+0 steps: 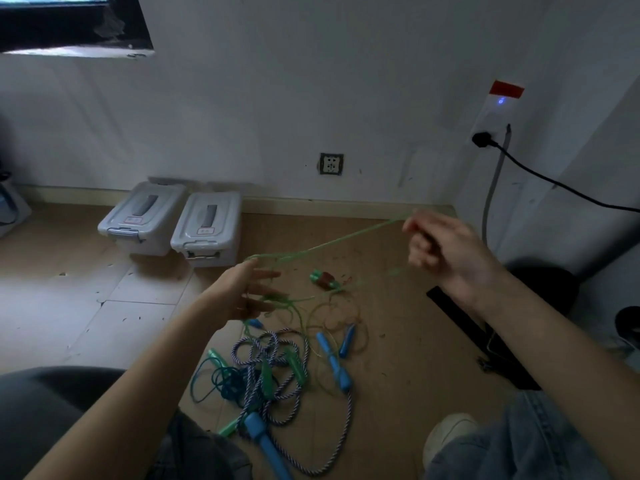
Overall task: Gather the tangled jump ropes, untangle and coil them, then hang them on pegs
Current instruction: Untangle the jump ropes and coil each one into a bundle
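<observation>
A thin green jump rope (332,241) stretches taut in the air between my hands. My right hand (440,247), raised at the right, pinches its upper end. My left hand (246,291) is spread, fingers straight, with loops of the green rope running over and around the fingers. Below on the floor lies a tangle: a blue-and-white braided rope (273,348) with blue handles (334,362), a dark teal rope (221,379) and green handles (266,379). A green-and-red handle (323,279) lies further back. No pegs are in view.
Two grey lidded plastic boxes (207,226) stand against the wall beyond the ropes. A black cable (554,183) runs from a wall socket at the right. My knees and a white shoe (450,434) are at the bottom. A black strip (464,323) lies on the floor at right.
</observation>
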